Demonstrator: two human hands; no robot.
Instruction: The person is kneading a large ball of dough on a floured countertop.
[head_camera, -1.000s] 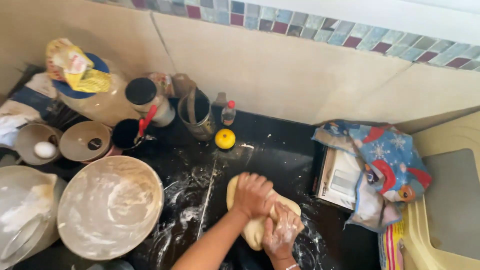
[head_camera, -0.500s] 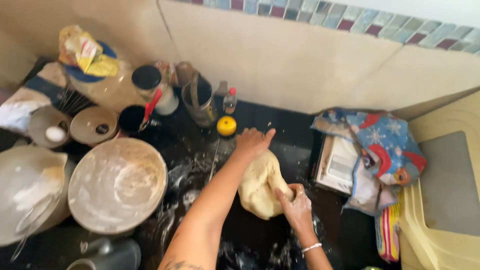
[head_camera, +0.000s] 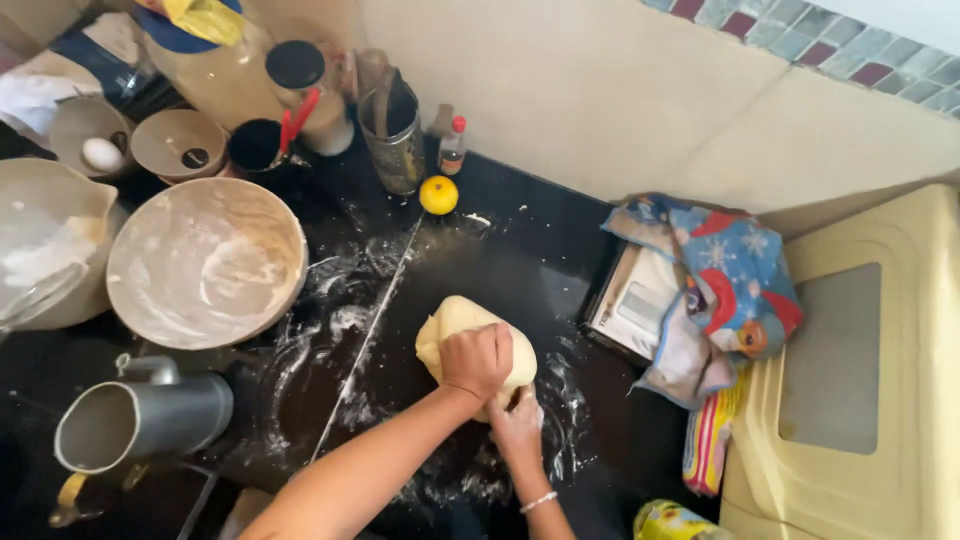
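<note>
A person kneads a smooth, pale yellow mound of dough (head_camera: 462, 325) on a glossy black countertop (head_camera: 520, 240) streaked and dusted with white flour. The left hand (head_camera: 477, 360), curled into a loose fist, presses down on top of the soft mass. The right hand (head_camera: 517, 428), a thin beaded bracelet at its wrist, cups the near edge of the dough with bent fingers, partly hidden under the left forearm.

To the left of the dough, well apart from it, sits a wide round mixing bowl (head_camera: 205, 262), its inside smeared with a floury film. Beside that bowl stands a pale plastic jug (head_camera: 45, 250), and nearer the camera lies a dull metal pitcher (head_camera: 140, 418) on its side. A small round yellow lemon (head_camera: 438, 195) rests on the counter near the beige tiled wall (head_camera: 600, 90), just beside a perforated metal utensil holder (head_camera: 395, 140). A white egg (head_camera: 102, 154) lies in a small bowl at the far left.

To the right of the dough, a flat white kitchen scale (head_camera: 640, 305) is half covered by a crumpled blue and red patterned cloth (head_camera: 725, 270). A cream plastic bin lid (head_camera: 860, 370) fills the right edge.
</note>
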